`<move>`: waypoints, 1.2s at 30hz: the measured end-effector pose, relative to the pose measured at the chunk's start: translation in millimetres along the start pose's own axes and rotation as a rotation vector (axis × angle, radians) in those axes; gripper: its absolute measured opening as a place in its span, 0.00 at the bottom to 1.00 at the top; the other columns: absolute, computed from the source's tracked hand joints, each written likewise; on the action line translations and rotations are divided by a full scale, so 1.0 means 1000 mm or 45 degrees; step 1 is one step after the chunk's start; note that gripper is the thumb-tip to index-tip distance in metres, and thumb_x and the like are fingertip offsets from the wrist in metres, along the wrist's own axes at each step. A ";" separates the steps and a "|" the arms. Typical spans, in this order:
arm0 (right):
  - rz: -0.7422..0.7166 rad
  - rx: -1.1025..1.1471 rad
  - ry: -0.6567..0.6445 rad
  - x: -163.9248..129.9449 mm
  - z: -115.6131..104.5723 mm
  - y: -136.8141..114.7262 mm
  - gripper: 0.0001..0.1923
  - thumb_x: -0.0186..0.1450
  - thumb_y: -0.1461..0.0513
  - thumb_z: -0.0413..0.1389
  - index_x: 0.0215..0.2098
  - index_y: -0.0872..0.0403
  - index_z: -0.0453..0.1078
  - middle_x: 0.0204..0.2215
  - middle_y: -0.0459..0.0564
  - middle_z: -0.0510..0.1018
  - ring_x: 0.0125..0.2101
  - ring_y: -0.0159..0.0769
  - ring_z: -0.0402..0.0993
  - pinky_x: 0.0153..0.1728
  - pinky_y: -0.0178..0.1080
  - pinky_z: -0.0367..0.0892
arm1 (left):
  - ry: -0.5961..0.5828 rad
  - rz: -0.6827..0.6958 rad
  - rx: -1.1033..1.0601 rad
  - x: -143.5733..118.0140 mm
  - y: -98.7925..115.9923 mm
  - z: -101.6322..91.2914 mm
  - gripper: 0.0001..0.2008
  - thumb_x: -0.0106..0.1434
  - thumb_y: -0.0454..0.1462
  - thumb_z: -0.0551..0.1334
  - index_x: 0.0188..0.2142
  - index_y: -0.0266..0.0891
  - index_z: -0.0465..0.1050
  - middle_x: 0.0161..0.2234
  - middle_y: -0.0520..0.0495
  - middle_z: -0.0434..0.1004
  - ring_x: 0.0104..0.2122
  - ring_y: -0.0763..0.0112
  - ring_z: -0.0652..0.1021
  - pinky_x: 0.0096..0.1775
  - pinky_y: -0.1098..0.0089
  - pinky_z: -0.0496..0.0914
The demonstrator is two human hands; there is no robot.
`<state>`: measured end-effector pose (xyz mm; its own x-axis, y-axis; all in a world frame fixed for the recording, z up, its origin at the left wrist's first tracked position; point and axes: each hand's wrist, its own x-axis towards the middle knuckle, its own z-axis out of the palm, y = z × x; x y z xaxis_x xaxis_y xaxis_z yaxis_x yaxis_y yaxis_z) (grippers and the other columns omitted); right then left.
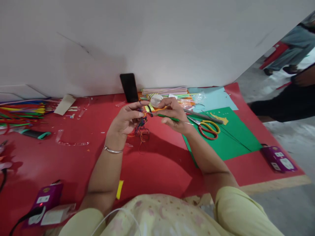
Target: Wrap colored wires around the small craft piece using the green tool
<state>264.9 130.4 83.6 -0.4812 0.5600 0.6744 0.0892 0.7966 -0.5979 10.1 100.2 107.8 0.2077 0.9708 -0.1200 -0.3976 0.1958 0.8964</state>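
Observation:
My left hand (128,117), with a silver bangle on the wrist, pinches a small tangle of multicoloured yarn (142,122). Loose orange and dark strands hang below it over the red tabletop (157,157). A crochet hook with a green grip (168,117) lies across my right hand (173,113), whose fingers and thumb close on it. The hook's thin metal end points left and meets the yarn; its other end sticks out to the right under my palm. The exact loop at the tip is too small to make out.
Behind the hands a black phone (129,87) leans on the white wall. Red-and-yellow scissors (208,128) lie on green sheet (233,144) at right. Pipe cleaners (27,111) and a dark-and-teal tool handle (35,133) are at left. Purple boxes (278,159) sit near both sides; a person stands right.

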 end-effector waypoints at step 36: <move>1.082 1.213 0.465 0.008 0.049 -0.008 0.26 0.66 0.36 0.68 0.37 0.48 0.75 0.35 0.47 0.78 0.38 0.37 0.76 0.32 0.36 0.68 | 0.130 0.278 0.124 0.005 -0.010 0.017 0.24 0.43 0.31 0.80 0.43 0.44 0.92 0.26 0.54 0.80 0.20 0.81 0.71 0.20 0.78 0.61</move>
<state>217.1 116.9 72.6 -0.3062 0.9493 -0.0707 -0.4704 -0.2154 -0.8557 30.1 101.2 105.7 0.0331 0.9985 0.0432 -0.3343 -0.0296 0.9420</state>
